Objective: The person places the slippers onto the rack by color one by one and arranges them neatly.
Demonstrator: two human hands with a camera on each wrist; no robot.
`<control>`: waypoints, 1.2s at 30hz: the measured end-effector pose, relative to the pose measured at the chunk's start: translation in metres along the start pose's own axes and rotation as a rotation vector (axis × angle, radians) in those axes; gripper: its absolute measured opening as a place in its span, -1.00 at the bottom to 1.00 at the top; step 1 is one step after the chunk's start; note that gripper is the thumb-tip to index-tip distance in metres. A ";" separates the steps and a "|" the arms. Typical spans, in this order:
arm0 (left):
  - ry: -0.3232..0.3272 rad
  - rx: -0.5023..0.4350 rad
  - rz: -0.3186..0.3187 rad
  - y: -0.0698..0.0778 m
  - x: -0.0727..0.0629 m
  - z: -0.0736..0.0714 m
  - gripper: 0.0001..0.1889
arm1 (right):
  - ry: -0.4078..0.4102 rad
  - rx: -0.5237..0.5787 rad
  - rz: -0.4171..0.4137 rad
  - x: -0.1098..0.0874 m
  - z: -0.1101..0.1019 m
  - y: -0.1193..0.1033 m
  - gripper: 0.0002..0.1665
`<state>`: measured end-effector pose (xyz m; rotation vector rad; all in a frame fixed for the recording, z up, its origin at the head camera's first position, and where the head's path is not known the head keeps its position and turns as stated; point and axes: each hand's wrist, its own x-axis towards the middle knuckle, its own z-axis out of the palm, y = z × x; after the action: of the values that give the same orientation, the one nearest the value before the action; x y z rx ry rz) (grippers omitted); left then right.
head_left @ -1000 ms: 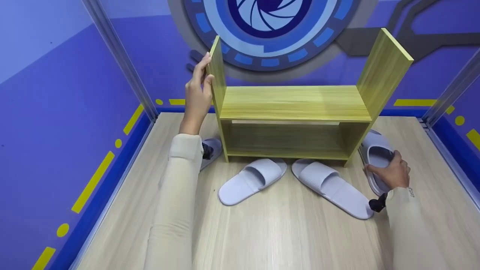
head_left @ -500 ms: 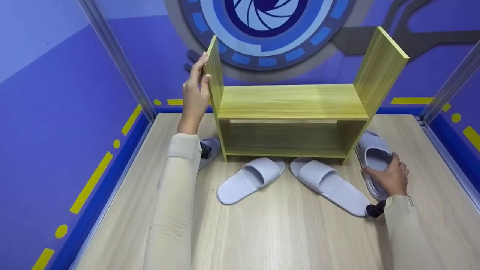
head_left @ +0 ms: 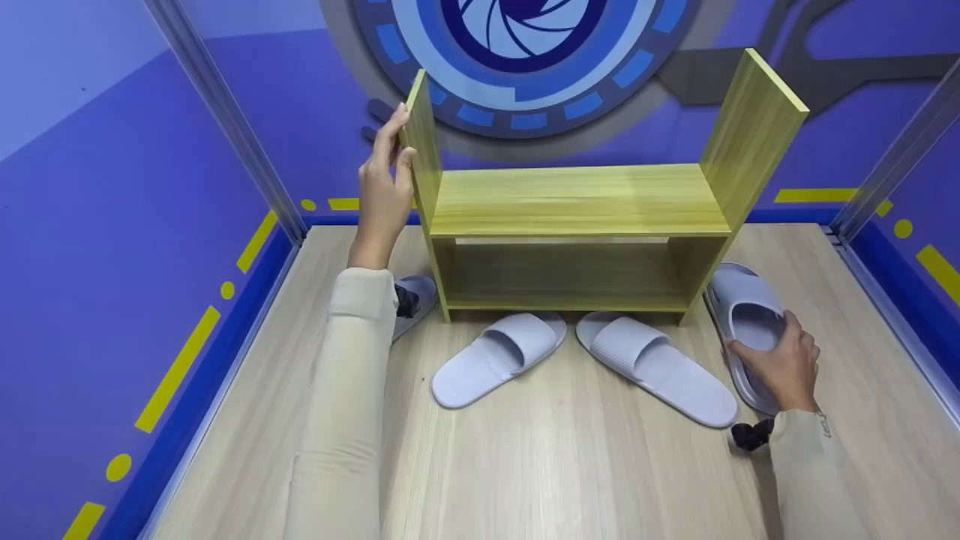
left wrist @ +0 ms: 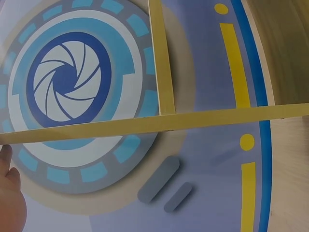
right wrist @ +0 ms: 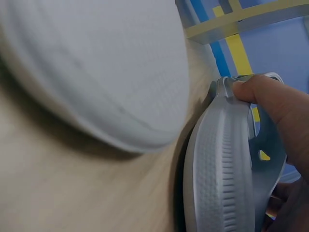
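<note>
My left hand (head_left: 384, 191) rests against the outer side of the yellow wooden shelf's (head_left: 570, 202) left upright, fingers extended upward along its edge. In the left wrist view only some fingers (left wrist: 12, 193) show, at the lower left beside the upright's long edge. At the right, my right hand (head_left: 787, 367) grips a darker grey slipper (head_left: 745, 289) on the floor beside the shelf, thumb on the near side. The right wrist view has the thumb (right wrist: 260, 94) pressing on this slipper's (right wrist: 212, 179) rim; the other fingers are mostly hidden.
Two pale grey slippers (head_left: 487, 367) (head_left: 667, 375) lie angled in front of the shelf. Another darker slipper (head_left: 420, 300) at the left is partly behind my left forearm. Blue panels (head_left: 150, 225) wall the wood-grain floor (head_left: 540, 465) on the left, back and right.
My right hand and the darker slipper have come slightly toward me along the floor. The left hand stays on the upright, and the whole view has shifted a little.
</note>
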<state>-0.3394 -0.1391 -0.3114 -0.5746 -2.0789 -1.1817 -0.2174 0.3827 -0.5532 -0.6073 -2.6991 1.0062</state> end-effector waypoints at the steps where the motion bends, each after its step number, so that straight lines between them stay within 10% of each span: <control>1: 0.000 -0.003 0.000 0.000 0.000 0.000 -0.54 | 0.003 0.002 0.002 -0.001 -0.001 0.000 0.30; 36: -0.026 -0.037 -0.033 -0.002 0.002 -0.001 -0.56 | -0.109 0.141 0.000 -0.060 -0.037 -0.014 0.32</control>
<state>-0.3418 -0.1409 -0.3103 -0.5779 -2.0995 -1.2394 -0.1563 0.3682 -0.5182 -0.5405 -2.6898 1.2516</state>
